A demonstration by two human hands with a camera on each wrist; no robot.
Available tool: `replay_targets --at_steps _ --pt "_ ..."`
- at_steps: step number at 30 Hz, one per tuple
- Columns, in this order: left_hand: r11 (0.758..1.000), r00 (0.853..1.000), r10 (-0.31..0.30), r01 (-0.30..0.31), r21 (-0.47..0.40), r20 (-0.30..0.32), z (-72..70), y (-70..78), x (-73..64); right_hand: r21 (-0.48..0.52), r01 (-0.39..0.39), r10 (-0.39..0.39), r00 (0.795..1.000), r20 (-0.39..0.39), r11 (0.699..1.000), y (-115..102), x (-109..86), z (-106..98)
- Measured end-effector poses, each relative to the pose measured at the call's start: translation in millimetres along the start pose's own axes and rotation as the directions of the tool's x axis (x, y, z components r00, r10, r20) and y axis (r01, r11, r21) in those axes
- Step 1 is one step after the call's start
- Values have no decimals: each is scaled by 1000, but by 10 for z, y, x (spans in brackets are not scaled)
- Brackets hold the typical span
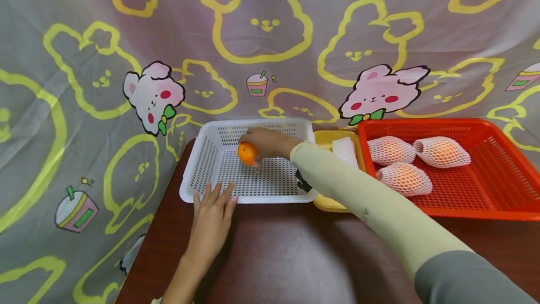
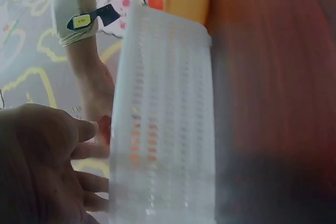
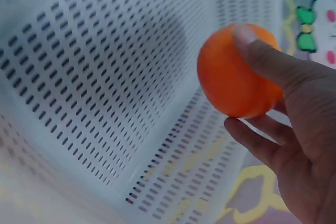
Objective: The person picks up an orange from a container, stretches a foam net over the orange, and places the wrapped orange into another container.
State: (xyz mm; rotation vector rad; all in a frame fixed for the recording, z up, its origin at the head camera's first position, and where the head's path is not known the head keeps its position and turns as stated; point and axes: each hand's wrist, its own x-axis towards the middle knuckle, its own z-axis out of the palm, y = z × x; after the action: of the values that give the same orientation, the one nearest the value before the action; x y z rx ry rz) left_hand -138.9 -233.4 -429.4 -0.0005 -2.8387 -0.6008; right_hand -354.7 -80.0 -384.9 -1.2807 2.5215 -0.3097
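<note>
My right hand point(image 1: 267, 142) grips an orange point(image 1: 247, 153) over the white perforated basket point(image 1: 195, 172). In the right wrist view the thumb lies across the top of the orange point(image 3: 236, 72) and the fingers curl under it, with the basket's slotted floor and wall beside it. The left hand point(image 1: 214, 215) reaches to the near left part of the basket rim, its fingers spread and holding nothing. In the left wrist view the left hand point(image 2: 47, 156) is beside the basket's outer wall point(image 2: 163, 93), and orange colour shows through the slots.
A yellow tray point(image 1: 326, 204) with white foam netting point(image 1: 345, 151) stands right of the white basket, partly behind the right sleeve. Farther right, a red basket point(image 1: 485, 203) holds several netted fruits point(image 1: 442, 152). A patterned curtain point(image 1: 270, 27) hangs behind the dark table point(image 1: 287, 252).
</note>
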Motion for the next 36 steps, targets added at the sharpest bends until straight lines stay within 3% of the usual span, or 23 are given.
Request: replay_targets --at_steps 2,5,9,14,17,20,26,36 --pt "998 999 -30 31 -50 23 -24 73 83 61 17 -13 997 -76 998 -1 -117 -72" --pt "979 999 -47 49 -198 17 -46 164 229 117 60 -40 985 -169 991 -25 -325 -186" --pt "911 999 -19 1 -412 -38 -30 300 413 192 110 -59 966 -253 975 -34 -654 -275" --pt "815 993 87 -115 -568 -76 63 558 575 303 146 -45 948 -316 942 37 -1085 -216" --pt "774 988 142 -148 -616 -59 137 726 621 393 138 1 943 -332 909 94 -1352 -154" --pt "752 978 202 -185 -633 -46 193 883 633 452 117 50 939 -341 884 149 -1618 -108" --pt "702 941 338 -249 -667 5 275 1146 602 529 82 124 931 -344 845 238 -2127 -39" --pt "646 883 449 -215 -733 136 358 1507 528 568 -40 265 910 -319 822 318 -2776 89"
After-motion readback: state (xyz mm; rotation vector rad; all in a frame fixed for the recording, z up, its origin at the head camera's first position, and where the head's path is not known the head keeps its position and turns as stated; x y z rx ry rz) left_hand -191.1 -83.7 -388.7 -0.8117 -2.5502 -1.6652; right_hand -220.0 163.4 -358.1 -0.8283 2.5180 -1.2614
